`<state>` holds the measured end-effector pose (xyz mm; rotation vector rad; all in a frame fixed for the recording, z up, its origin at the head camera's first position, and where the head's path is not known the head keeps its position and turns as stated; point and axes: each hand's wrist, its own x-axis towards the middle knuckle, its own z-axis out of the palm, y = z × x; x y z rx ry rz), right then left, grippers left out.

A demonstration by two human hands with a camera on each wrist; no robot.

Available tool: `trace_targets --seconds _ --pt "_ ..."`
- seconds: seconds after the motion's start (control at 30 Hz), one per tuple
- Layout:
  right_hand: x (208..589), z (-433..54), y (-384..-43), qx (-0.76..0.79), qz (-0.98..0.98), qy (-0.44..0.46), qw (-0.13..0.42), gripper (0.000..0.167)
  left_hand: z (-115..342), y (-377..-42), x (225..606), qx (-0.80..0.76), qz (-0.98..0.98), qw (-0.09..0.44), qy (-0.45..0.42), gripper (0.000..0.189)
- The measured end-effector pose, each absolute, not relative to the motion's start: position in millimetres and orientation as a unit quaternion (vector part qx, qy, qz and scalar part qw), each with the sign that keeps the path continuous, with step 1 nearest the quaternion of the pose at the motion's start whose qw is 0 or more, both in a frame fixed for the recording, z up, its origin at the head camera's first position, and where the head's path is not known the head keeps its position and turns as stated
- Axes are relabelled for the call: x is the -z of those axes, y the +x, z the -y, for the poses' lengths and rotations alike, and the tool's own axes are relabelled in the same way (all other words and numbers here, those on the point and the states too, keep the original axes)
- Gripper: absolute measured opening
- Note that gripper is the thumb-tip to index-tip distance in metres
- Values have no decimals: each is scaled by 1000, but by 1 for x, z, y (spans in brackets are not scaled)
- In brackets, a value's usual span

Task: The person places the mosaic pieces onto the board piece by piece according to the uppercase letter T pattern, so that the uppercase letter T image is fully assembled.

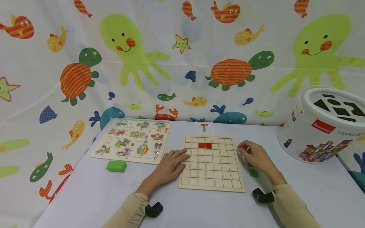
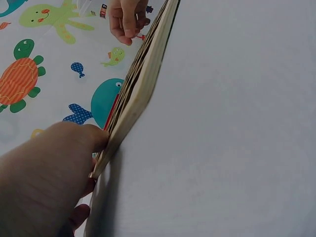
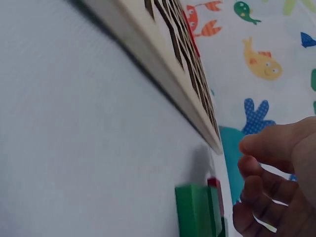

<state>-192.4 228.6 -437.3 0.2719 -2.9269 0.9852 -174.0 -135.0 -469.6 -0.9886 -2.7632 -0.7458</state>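
A pale wooden grid board (image 1: 211, 164) lies on the table, with two red square tiles (image 1: 201, 145) side by side in an upper row. At the board's left edge rests my left hand (image 1: 171, 163), its fingers extended and their tips touching the rim. My right hand (image 1: 255, 155) hovers just off the right edge, fingers loosely bent. In the right wrist view no object shows between its fingertips. Below that hand are green tiles (image 1: 253, 172) and a red tile (image 3: 215, 190), partly hidden by the hand in the head view.
A small pattern card (image 1: 204, 128) with red and green squares sits behind the board. To the left are a picture puzzle (image 1: 134, 139) and a green block (image 1: 116, 166). A white lidded bucket (image 1: 322, 133) stands at right, before a sea-animal cloth (image 1: 168, 66).
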Motion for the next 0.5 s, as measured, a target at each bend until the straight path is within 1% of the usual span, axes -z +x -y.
trace_targets --seconds 0.1,0.33,0.5 --pt "438 -237 -189 -311 946 92 16 15 135 -174 470 245 911 58 -326 38" --pt "439 -249 -181 -280 954 101 29 13 134 -174 470 239 914 58 -323 39" --pt "439 -254 -177 -276 955 104 17 16 134 -174 471 238 914 60 -323 39"
